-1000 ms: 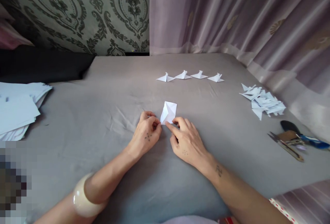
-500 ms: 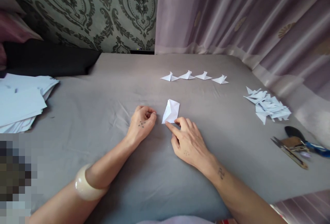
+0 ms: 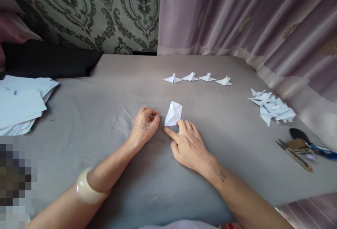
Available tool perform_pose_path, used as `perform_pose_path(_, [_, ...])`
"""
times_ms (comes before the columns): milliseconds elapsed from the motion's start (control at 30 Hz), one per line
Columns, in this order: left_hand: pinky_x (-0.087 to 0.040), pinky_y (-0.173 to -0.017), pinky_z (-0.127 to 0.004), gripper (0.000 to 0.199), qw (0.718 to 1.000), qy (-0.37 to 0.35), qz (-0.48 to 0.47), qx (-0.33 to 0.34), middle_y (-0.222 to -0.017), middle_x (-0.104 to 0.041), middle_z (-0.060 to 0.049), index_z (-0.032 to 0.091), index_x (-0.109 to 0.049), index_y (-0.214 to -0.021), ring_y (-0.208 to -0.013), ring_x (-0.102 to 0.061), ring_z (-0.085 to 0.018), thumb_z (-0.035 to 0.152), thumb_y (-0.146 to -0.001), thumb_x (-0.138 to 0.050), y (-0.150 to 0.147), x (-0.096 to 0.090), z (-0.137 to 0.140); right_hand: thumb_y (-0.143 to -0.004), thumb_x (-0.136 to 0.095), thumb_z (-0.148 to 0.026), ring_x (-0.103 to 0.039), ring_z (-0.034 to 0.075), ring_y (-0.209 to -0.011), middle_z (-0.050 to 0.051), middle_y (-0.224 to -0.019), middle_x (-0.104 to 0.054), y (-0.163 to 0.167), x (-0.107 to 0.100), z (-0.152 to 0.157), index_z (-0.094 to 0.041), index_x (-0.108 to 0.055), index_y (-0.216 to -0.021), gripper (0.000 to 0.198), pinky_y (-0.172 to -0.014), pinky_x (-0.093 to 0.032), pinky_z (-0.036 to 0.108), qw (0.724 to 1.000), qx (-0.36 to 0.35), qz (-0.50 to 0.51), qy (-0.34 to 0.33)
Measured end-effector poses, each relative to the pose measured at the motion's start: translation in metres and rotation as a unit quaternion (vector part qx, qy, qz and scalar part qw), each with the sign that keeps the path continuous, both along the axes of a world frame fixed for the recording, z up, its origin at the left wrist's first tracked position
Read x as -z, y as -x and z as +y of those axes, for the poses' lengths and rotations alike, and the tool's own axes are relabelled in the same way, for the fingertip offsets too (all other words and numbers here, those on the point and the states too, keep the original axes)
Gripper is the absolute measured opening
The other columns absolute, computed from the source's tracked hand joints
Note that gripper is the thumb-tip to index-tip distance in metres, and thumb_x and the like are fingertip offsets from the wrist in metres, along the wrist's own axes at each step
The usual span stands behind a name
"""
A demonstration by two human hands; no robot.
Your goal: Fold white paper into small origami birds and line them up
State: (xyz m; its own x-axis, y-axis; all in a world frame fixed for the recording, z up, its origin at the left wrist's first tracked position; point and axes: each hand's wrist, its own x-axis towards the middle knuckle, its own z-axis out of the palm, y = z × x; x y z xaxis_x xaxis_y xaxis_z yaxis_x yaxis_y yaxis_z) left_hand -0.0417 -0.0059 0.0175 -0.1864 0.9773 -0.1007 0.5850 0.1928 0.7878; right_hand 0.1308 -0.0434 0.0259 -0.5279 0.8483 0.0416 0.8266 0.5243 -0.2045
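You are keeping both hands low over the grey sheet (image 3: 110, 99), close to the middle of the frame. The small folded white paper (image 3: 174, 113) is lying flat just above the centre of your two hands, its crease lines showing and its narrow corner pointing to the lower left. Your right hand (image 3: 190, 143) is resting palm down at the paper's lower edge; its index finger is stretching out to the left, the tip lying just below that corner, while the other fingers are bending beside the lower right corner and seem to be touching it. Those fingers are spreading apart from the index rather than pinching anything. Your left hand (image 3: 145, 125) is lying to the left of the paper, apart from it, with the fingers curling in and the thumb tip sitting close to them; you are leaving only a narrow gap there, and I cannot tell whether anything is hidden inside. A pale bangle (image 3: 91, 188) is circling your left forearm at lower left.

Four folded paper birds (image 3: 190, 77) are standing in a row at upper centre-right. A pile of folded paper pieces (image 3: 276, 108) is lying at the right, above a pointed metal tool (image 3: 297, 158). A stack of white sheets (image 3: 21, 102) is spreading at the left edge, below a black cloth (image 3: 50, 60).
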Motion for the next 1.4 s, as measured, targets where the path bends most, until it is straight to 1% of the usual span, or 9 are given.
perform_pose_path(267, [-0.047, -0.069, -0.027, 0.017, 0.999, -0.028, 0.016, 0.034, -0.089, -0.055, -0.003, 0.017, -0.066, -0.081, -0.067, -0.055, -0.012, 0.026, -0.08, -0.051, 0.004, 0.005, 0.0, -0.087, -0.043, -0.014, -0.048, 0.022, -0.098, 0.009, -0.111, -0.053, -0.017, 0.001, 0.002, -0.022, -0.057, -0.128, 0.044, -0.092, -0.039, 0.038, 0.997, -0.001, 0.073, 0.019])
perform_pose_path(367, [-0.048, -0.069, -0.027, 0.017, 0.997, -0.042, 0.032, 0.051, -0.086, -0.055, -0.002, 0.017, -0.066, -0.08, -0.067, -0.055, -0.013, 0.025, -0.08, -0.051, 0.004, 0.007, -0.001, -0.087, -0.043, -0.013, -0.051, 0.021, -0.096, 0.008, -0.106, -0.057, -0.02, 0.0, 0.004, -0.017, -0.059, -0.121, 0.038, -0.09, -0.041, 0.037, 0.995, 0.007, 0.091, 0.027])
perform_pose_path(567, [-0.048, -0.068, -0.026, 0.017, 0.984, -0.1, 0.04, 0.142, -0.089, -0.057, -0.004, 0.018, -0.065, -0.083, -0.067, -0.056, -0.012, 0.027, -0.085, -0.051, 0.0, 0.009, -0.006, -0.084, -0.045, -0.011, -0.052, 0.022, -0.094, 0.009, -0.104, -0.059, -0.016, 0.004, 0.004, -0.016, -0.057, -0.124, 0.042, -0.087, -0.044, 0.037, 0.996, 0.003, 0.086, -0.006])
perform_pose_path(733, [-0.048, -0.07, -0.025, 0.017, 0.975, -0.107, 0.06, 0.183, -0.097, -0.058, -0.005, 0.019, -0.066, -0.088, -0.071, -0.058, -0.013, 0.027, -0.087, -0.051, 0.0, 0.011, -0.008, -0.083, -0.041, -0.005, -0.055, 0.019, -0.098, 0.006, -0.106, -0.062, -0.025, 0.008, 0.007, -0.017, -0.064, -0.109, 0.037, -0.087, -0.046, 0.032, 0.993, 0.02, 0.113, -0.002])
perform_pose_path(833, [-0.048, -0.069, -0.025, 0.02, 0.97, -0.106, 0.085, 0.201, -0.1, -0.058, -0.006, 0.02, -0.067, -0.092, -0.073, -0.059, -0.013, 0.023, -0.088, -0.048, 0.001, 0.009, -0.008, -0.084, -0.041, -0.006, -0.057, 0.019, -0.096, 0.006, -0.105, -0.063, -0.034, 0.012, 0.011, -0.018, -0.065, -0.104, 0.034, -0.083, -0.046, 0.031, 0.99, 0.069, 0.119, -0.015])
perform_pose_path(967, [-0.049, -0.075, -0.028, 0.023, 0.962, -0.11, 0.107, 0.225, -0.104, -0.059, -0.007, 0.02, -0.067, -0.097, -0.081, -0.061, -0.016, 0.02, -0.089, -0.045, 0.001, 0.011, -0.008, -0.083, -0.043, -0.007, -0.059, 0.019, -0.093, 0.007, -0.099, -0.063, -0.036, 0.013, 0.014, -0.017, -0.055, -0.124, 0.043, -0.08, -0.046, 0.032, 0.98, 0.137, 0.139, -0.047])
perform_pose_path(1100, [-0.05, -0.079, -0.03, 0.024, 0.954, -0.14, 0.109, 0.24, -0.104, -0.06, -0.007, 0.021, -0.067, -0.101, -0.087, -0.061, -0.017, 0.02, -0.089, -0.046, 0.001, 0.018, -0.007, -0.088, -0.049, -0.013, -0.058, 0.016, -0.079, 0.002, -0.09, -0.061, -0.024, 0.008, 0.01, -0.03, -0.043, -0.138, 0.054, -0.074, -0.044, 0.029, 0.989, 0.079, 0.113, -0.053])
perform_pose_path(1267, [-0.051, -0.078, -0.03, 0.024, 0.943, -0.167, 0.12, 0.262, -0.101, -0.06, -0.007, 0.02, -0.066, -0.101, -0.087, -0.061, -0.017, 0.018, -0.089, -0.045, 0.002, 0.024, -0.007, -0.094, -0.048, -0.02, -0.06, 0.014, -0.075, 0.003, -0.094, -0.063, -0.016, 0.014, 0.013, -0.029, -0.06, -0.121, 0.031, -0.066, -0.041, 0.025, 0.986, 0.093, 0.101, -0.092])
perform_pose_path(1400, [-0.051, -0.075, -0.031, 0.03, 0.918, -0.245, 0.18, 0.253, -0.104, -0.056, -0.008, 0.02, -0.062, -0.109, -0.087, -0.057, -0.018, 0.01, -0.086, -0.045, 0.001, 0.025, -0.008, -0.094, -0.04, -0.011, -0.063, 0.012, -0.078, 0.003, -0.097, -0.066, -0.025, 0.02, 0.022, -0.028, -0.061, -0.121, 0.038, -0.067, -0.044, 0.023, 0.973, 0.133, 0.16, -0.103])
